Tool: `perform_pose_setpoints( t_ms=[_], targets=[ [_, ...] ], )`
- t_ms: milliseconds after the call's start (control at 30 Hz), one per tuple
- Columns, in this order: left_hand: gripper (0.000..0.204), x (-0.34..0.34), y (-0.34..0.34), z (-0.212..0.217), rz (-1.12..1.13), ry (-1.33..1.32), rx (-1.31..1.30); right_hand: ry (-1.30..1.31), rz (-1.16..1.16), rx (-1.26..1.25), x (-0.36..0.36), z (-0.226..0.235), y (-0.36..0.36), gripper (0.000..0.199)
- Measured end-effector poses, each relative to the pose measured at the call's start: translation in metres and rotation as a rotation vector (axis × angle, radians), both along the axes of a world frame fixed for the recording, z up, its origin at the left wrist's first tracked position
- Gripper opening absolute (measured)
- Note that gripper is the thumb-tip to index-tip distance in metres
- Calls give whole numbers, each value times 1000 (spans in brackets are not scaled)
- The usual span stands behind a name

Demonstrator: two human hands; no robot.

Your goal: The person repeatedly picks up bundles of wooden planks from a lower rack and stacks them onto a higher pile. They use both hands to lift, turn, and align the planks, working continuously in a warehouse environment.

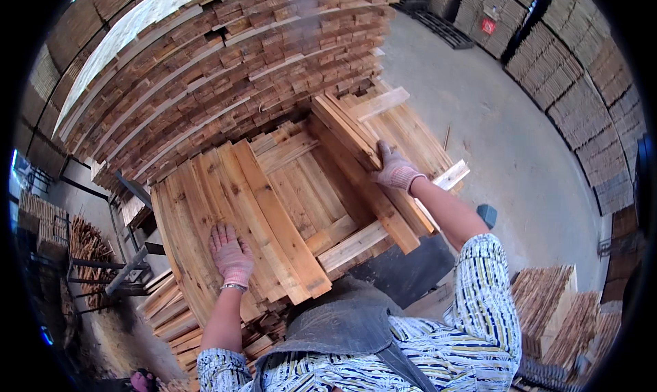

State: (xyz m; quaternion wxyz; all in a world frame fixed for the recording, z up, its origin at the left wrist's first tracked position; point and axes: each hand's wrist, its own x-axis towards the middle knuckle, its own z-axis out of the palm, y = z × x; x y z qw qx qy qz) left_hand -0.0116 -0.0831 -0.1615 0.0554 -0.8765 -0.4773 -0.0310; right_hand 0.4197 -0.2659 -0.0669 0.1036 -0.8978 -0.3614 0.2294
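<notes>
My left hand (231, 254), in a pale pink work glove, lies flat with fingers stretched out on a row of brown wooden boards (205, 187) laid side by side. My right hand (398, 170), gloved alike, is closed round the near end of a few narrow boards (342, 128) stacked together. Its fingertips are partly hidden by the wood. Below that hand a longer board (387, 221) runs toward me. Between the two groups is a recessed layer of boards (308, 193) with pale crosswise strips (352, 247).
Behind the boards rises a tall stack of timber (253, 70) with pale spacer strips. More stacks (561, 70) line the right wall. A metal frame (130, 269) stands at the left, with loose sticks (92, 262) beyond. Short wood bundles (547, 310) sit at the lower right.
</notes>
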Motion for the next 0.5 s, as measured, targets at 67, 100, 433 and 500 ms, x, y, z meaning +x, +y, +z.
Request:
perform_pose_setpoints(
  t_ms=[67, 100, 433, 500],
  targets=[
    [58, 3, 5, 3, 19, 20, -24, 51, 31, 16, 3, 11, 3, 100],
    [58, 5, 6, 6, 31, 30, -38, 88, 25, 17, 5, 18, 4, 98],
    [62, -2, 2, 2, 30, -39, -40, 1176, -145, 600, -56, 31, 5, 113],
    [63, 0, 0, 8, 18, -48, -53, 1266, -221, 534, -94, 17, 29, 107]
  ],
)
